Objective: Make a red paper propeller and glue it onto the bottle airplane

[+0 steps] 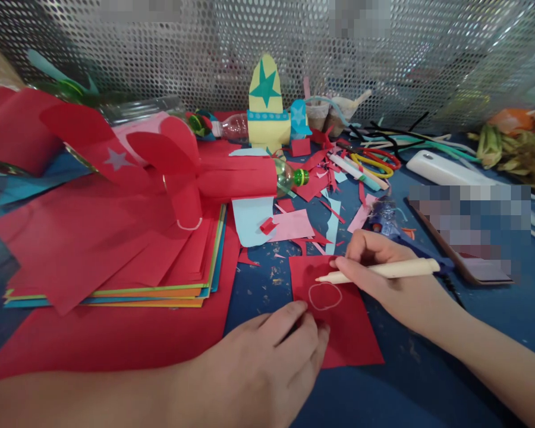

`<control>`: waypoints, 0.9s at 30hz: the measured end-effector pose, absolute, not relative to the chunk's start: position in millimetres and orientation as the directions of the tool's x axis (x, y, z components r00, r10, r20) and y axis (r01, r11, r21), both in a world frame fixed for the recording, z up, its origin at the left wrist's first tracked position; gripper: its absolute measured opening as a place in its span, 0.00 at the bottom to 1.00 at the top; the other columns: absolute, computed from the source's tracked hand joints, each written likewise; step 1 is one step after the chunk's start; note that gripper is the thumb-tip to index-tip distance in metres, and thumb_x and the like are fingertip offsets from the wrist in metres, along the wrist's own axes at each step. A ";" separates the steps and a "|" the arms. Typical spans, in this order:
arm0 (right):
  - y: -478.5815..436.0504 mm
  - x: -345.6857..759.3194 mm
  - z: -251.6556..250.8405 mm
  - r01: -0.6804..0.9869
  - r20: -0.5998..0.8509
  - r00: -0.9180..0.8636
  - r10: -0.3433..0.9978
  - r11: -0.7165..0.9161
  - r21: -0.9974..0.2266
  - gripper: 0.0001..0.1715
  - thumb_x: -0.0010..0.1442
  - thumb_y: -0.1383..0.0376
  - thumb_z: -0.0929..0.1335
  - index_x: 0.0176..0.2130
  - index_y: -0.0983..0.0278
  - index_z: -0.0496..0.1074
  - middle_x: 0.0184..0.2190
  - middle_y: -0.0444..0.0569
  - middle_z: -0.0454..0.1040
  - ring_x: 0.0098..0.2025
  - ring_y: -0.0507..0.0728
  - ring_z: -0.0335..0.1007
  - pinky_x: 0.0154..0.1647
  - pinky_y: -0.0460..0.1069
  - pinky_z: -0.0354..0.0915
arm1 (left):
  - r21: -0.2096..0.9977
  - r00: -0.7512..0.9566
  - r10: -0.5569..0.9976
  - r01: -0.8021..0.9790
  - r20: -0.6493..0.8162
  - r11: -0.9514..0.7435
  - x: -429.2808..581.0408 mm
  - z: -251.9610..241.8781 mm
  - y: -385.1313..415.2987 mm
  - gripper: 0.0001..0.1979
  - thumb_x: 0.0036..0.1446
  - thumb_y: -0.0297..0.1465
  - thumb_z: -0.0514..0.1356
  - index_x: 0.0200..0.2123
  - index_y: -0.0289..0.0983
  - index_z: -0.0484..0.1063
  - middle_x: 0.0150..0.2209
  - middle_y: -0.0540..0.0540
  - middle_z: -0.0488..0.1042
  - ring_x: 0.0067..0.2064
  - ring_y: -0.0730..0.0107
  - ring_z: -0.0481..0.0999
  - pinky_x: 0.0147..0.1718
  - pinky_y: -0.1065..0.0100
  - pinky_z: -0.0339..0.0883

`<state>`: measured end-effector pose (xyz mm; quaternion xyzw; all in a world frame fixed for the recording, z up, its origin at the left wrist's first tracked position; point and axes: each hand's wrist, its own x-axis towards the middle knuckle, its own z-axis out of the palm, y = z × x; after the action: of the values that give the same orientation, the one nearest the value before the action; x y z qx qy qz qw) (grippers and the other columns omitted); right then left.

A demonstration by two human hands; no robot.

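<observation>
A white marker pen [392, 268] is pinched in my right hand [396, 279], its tip just over the upper part of a red sheet of paper [356, 333]. A pale oval outline [325, 296] is drawn on that sheet, below the pen tip. My left hand [280, 351] lies over the sheet's left side, fingers loosely bent and resting on the paper without gripping it. Left of the sheet, a plastic bottle wrapped in red paper [236, 178], with red fin shapes and a green cap, lies across a stack of coloured paper [116, 249].
Scraps of pink paper [292, 224] and other colours litter the middle. Scissors with yellow and red handles [377, 161], a blue glue gun [383, 217] and a phone [463, 238] lie to the right. Behind stands a yellow paper rocket [267, 128] before a perforated metal panel [205, 53].
</observation>
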<state>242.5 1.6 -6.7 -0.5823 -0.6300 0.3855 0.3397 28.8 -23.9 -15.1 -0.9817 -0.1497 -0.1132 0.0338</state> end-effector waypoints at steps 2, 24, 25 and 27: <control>0.8 241.6 -7.3 0.476 -0.026 -0.097 0.995 0.024 -0.879 0.15 0.54 0.64 0.65 0.21 0.61 0.56 0.16 0.37 0.56 0.18 0.47 0.49 0.16 0.43 0.48 | -0.028 0.925 0.297 0.312 0.236 -0.950 28.5 -15.4 -24.2 0.24 0.65 0.21 0.37 0.53 0.30 0.68 0.51 0.46 0.72 0.51 0.64 0.68 0.54 0.65 0.59; -0.5 241.1 -8.7 0.550 -0.060 -0.107 0.992 0.009 -0.835 0.16 0.54 0.64 0.65 0.21 0.61 0.55 0.16 0.36 0.53 0.17 0.47 0.47 0.16 0.44 0.46 | -0.056 0.931 0.283 0.304 0.232 -0.951 28.3 -13.2 -25.6 0.17 0.63 0.25 0.48 0.51 0.32 0.71 0.51 0.46 0.72 0.50 0.64 0.68 0.52 0.65 0.61; -0.4 240.7 -8.1 0.550 -0.067 -0.108 0.992 0.004 -0.835 0.15 0.55 0.65 0.65 0.21 0.60 0.55 0.16 0.36 0.53 0.17 0.47 0.47 0.16 0.44 0.46 | -0.060 0.932 0.279 0.300 0.231 -0.952 28.1 -13.2 -25.9 0.17 0.63 0.25 0.48 0.51 0.32 0.71 0.51 0.46 0.72 0.50 0.64 0.68 0.52 0.65 0.62; 0.3 239.6 -6.9 0.546 -0.078 -0.110 0.991 -0.005 -0.838 0.15 0.54 0.65 0.66 0.21 0.60 0.55 0.16 0.36 0.53 0.17 0.47 0.47 0.16 0.44 0.45 | -0.068 0.936 0.272 0.293 0.226 -0.954 28.2 -13.0 -26.1 0.17 0.63 0.24 0.48 0.51 0.32 0.71 0.52 0.46 0.72 0.50 0.64 0.68 0.52 0.65 0.62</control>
<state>239.6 0.3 -6.9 -0.5989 -0.6416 0.3790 0.2934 28.2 -26.1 -13.0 -0.9825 -0.1438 -0.1076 0.0504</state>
